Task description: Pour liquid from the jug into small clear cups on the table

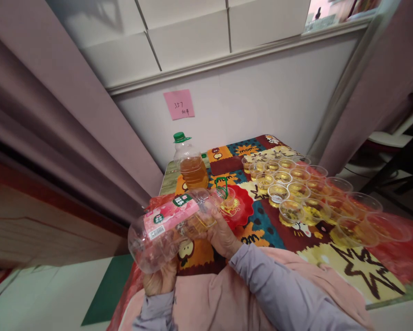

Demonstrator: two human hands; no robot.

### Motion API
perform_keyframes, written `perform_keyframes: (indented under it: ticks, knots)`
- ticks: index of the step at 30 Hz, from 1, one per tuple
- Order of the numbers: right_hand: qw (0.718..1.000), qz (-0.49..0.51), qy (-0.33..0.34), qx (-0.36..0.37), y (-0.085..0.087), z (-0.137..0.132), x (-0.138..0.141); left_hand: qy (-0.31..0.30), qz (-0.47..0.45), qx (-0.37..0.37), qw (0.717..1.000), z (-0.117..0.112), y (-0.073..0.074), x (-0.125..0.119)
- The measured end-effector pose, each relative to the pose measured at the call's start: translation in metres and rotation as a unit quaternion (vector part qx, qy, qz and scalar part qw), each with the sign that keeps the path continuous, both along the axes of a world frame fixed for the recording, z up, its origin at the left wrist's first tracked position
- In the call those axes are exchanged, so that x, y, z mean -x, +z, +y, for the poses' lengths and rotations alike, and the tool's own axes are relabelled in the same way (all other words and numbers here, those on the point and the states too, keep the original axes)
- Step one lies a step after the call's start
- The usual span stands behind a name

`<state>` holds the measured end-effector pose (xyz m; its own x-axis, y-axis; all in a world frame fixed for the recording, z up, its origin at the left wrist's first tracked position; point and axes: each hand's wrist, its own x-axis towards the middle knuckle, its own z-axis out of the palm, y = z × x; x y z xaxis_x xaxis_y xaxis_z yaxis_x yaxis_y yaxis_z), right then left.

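A large clear plastic bottle (172,218) with a pink label lies tilted in both my hands, its neck to the right and a little amber liquid near that end. My left hand (161,276) supports its base from below. Around the part near the neck, my right hand (222,234) is closed. A green ring handle (222,184) hangs at the neck. Just under the mouth, a clear plastic cup (229,198) stands on a red scalloped plate (244,207). Behind, a second bottle (192,170) with a green cap stands upright, partly filled with amber liquid.
Several clear cups (292,210) of amber liquid stand in rows on the right of the table, over a patterned tablecloth (261,230). A pink note (179,104) is stuck on the wall behind. Curtains (89,105) hang at the left, and red plastic film (399,253) lies at the right.
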<state>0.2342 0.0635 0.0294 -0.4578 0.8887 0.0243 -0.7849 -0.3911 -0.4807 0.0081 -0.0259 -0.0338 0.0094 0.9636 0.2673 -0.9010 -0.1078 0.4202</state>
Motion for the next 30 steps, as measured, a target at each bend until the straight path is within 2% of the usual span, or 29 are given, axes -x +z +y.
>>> perform_keyframes:
  ticks: [3, 8, 15, 18, 27, 30]
  knots:
    - [1.0, -0.002, -0.001, 0.002, 0.0, 0.0, 0.001, 0.003, 0.004, 0.004, 1.0, 0.0, 0.0, 0.0]
    - [1.0, -0.004, -0.006, 0.006, 0.0, 0.0, 0.001, -0.045, 0.017, -0.051, 0.998, 0.004, 0.005, -0.003]
    - [1.0, -0.008, 0.002, -0.004, 0.001, 0.0, 0.0, -0.07, -0.018, -0.071, 0.995, 0.004, 0.015, -0.013]
    - [1.0, -0.008, -0.001, -0.004, 0.001, 0.0, 0.0, -0.056, -0.018, -0.07, 0.996, 0.004, 0.013, -0.01]
    - [1.0, -0.006, -0.001, 0.0, 0.001, 0.0, 0.0, -0.014, 0.012, 0.004, 1.0, 0.0, 0.0, 0.002]
    - [1.0, -0.005, -0.003, 0.005, 0.0, 0.0, 0.0, -0.01, 0.013, 0.0, 1.0, 0.0, -0.003, 0.004]
